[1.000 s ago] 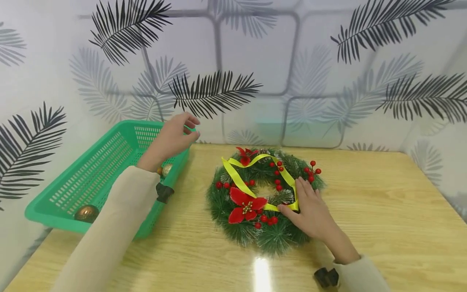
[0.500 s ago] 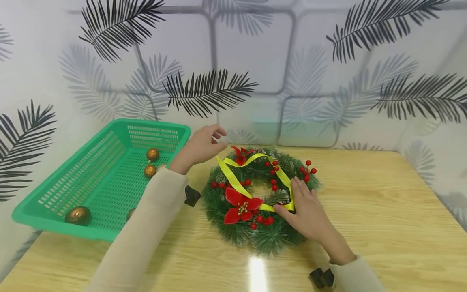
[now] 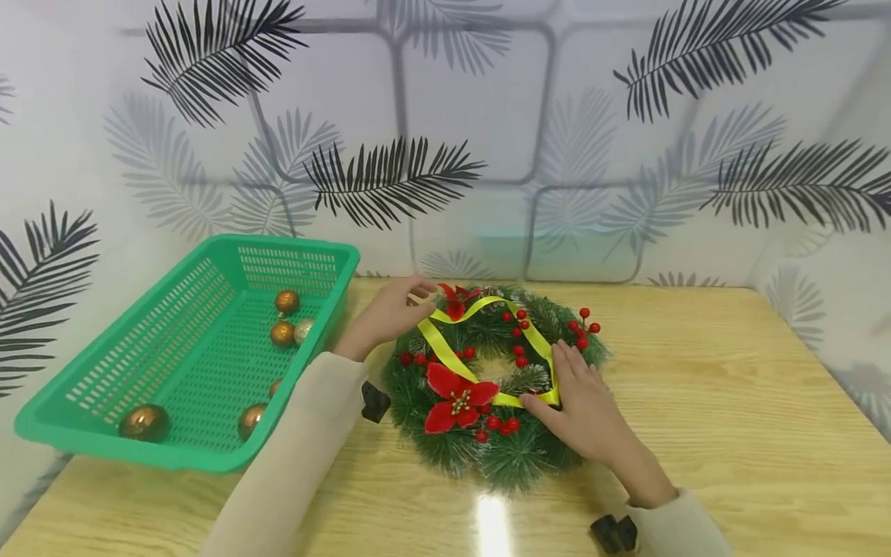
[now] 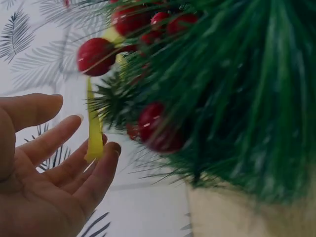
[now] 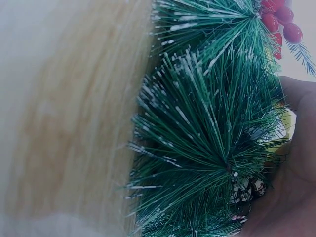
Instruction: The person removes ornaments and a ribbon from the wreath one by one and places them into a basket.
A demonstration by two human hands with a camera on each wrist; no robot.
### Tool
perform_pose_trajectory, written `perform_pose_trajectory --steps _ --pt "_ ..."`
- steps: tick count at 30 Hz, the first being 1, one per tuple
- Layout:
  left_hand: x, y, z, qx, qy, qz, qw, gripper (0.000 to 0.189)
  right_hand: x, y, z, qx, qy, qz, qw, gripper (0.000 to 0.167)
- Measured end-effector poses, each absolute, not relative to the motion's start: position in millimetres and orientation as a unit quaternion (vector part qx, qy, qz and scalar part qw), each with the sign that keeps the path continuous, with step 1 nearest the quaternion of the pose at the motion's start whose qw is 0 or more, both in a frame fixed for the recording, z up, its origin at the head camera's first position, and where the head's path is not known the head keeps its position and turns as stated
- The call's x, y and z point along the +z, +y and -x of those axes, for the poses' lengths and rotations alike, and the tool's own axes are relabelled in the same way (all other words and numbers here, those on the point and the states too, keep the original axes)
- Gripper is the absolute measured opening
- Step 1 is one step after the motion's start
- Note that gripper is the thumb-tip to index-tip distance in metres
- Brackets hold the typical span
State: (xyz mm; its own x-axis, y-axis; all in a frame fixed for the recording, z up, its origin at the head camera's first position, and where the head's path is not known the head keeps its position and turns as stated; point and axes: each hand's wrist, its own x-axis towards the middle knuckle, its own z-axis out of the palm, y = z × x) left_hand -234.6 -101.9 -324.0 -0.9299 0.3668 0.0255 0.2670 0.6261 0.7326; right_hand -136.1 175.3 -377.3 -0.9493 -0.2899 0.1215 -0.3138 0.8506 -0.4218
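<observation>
A green pine wreath (image 3: pixel 515 456) with white-tipped needles lies on the wooden table, trimmed with red berries (image 3: pixel 583 329) and red poinsettias (image 3: pixel 440 418). Across its top a yellow ribbon (image 3: pixel 445 350) runs in a loose loop. My left hand (image 3: pixel 384 316) is at the wreath's upper left, fingers loosely bent. In the left wrist view the ribbon's end (image 4: pixel 95 136) hangs right at its fingertips, while the thumb stands apart from them. My right hand (image 3: pixel 588 414) rests on the wreath's right side with extended fingers, over the ribbon's right corner.
To the left stands a green plastic basket (image 3: pixel 132 321) holding several bronze and gold ornament balls (image 3: pixel 145 423). A leaf-patterned white backdrop (image 3: pixel 480 116) rises behind the table (image 3: pixel 724 402). My left forearm passes beside the basket's right rim.
My left hand has moved right and down from above the basket's far right corner to the ribbon's left end. My right hand stays on the wreath. The view has shifted slightly.
</observation>
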Motion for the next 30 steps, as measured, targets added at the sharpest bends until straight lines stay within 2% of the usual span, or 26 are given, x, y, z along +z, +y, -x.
perform_pose_trajectory --steps 15,30 --pt "-342.4 -103.8 234.6 0.433 0.882 -0.183 0.042 0.028 -378.0 176.1 136.9 0.224 -0.962 -0.155 0.033 0.085" --pt "-345.4 -107.2 227.5 0.433 0.885 -0.164 0.044 0.031 -377.8 177.6 136.9 0.228 -0.961 -0.152 0.035 0.085"
